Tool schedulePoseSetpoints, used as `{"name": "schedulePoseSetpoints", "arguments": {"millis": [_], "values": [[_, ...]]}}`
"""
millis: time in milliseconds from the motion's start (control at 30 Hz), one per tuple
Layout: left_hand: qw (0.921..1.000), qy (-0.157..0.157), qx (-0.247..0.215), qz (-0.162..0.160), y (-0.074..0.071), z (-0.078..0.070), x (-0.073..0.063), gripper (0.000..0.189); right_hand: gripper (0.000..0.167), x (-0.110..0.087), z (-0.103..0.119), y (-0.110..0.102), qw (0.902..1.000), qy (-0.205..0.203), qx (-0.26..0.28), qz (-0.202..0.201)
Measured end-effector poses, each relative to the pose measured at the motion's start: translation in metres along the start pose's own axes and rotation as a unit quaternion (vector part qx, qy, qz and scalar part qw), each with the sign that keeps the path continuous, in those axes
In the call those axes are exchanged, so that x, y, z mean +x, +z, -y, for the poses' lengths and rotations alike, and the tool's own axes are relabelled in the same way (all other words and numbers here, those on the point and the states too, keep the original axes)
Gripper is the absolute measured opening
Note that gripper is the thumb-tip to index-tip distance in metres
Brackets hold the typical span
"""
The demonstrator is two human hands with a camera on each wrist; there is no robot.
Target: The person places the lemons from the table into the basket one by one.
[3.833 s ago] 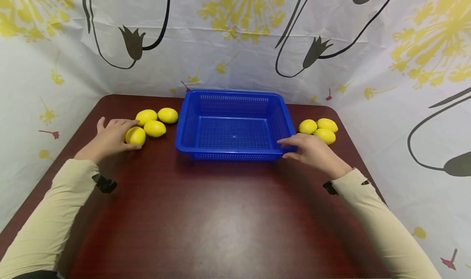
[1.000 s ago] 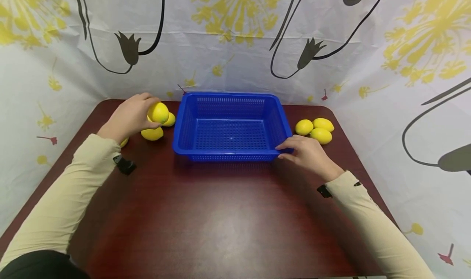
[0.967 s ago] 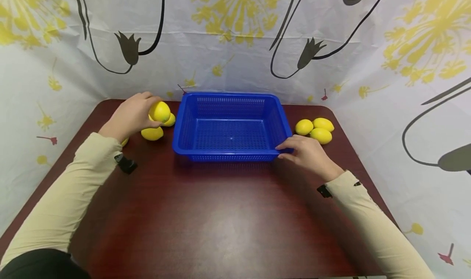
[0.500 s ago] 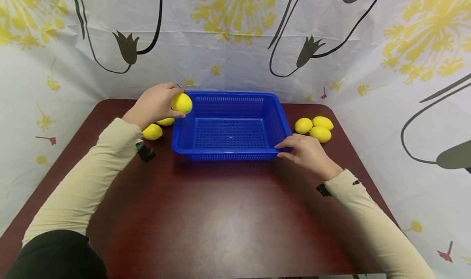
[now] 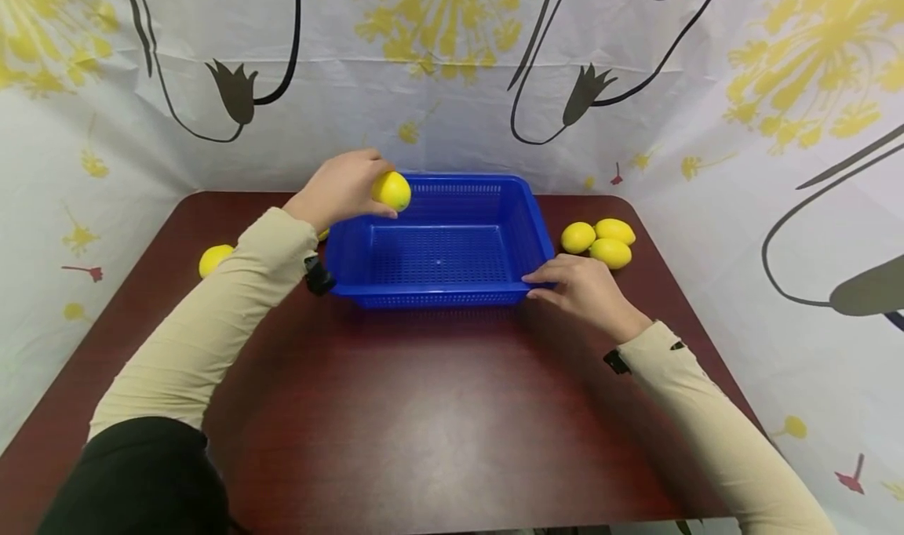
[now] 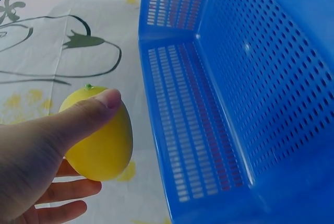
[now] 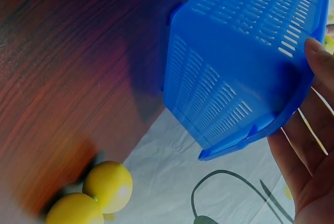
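Observation:
A yellow lemon (image 5: 392,191) is held up in my left hand (image 5: 342,190), above the left back part of the blue plastic basket (image 5: 431,290). In the left wrist view my thumb lies across the lemon (image 6: 104,145), with fingers behind it and the basket wall to the right. My right hand (image 5: 585,290) grips the basket's front right corner, fingers over the rim and thumb on the outside. The right wrist view shows the thumb against the basket's outer wall (image 7: 229,67). No lemon shows on the visible basket floor.
Three lemons (image 5: 610,253) sit together right of the basket. To its left, one lemon (image 5: 214,260) shows beside my sleeve, and a sliver of another lemon (image 5: 323,235) peeks past my wrist. The dark red table (image 5: 438,409) meets a flowered cloth (image 5: 452,119) behind.
My left hand has picked up a lemon from the left group and carried it rightward, over the basket's left side. The right hand has stayed at the basket corner.

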State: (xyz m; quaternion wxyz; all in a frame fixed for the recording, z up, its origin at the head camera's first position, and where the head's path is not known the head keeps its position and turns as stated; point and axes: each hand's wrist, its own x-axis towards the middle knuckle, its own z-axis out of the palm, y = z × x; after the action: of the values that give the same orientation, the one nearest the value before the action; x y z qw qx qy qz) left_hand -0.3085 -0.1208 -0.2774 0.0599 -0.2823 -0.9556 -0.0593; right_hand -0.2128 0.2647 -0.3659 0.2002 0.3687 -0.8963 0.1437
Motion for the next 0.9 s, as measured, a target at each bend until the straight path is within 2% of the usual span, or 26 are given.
{"name": "schedulePoseSetpoints", "arguments": {"millis": [467, 667, 900], "values": [[0.9990, 0.035, -0.025, 0.002, 0.005, -0.040, 0.048, 0.068, 0.027, 0.002, -0.001, -0.001, 1.0000, 0.001, 0.003, 0.001], [0.9983, 0.049, -0.029, 0.014, 0.014, -0.054, 0.063, 0.070, 0.027, 0.001, -0.001, -0.001, 1.0000, 0.000, 0.004, 0.008], [0.9962, 0.059, -0.062, 0.016, 0.022, -0.069, 0.078, 0.069, 0.026, 0.000, -0.003, 0.003, 0.9998, -0.011, 0.012, -0.014]]}}
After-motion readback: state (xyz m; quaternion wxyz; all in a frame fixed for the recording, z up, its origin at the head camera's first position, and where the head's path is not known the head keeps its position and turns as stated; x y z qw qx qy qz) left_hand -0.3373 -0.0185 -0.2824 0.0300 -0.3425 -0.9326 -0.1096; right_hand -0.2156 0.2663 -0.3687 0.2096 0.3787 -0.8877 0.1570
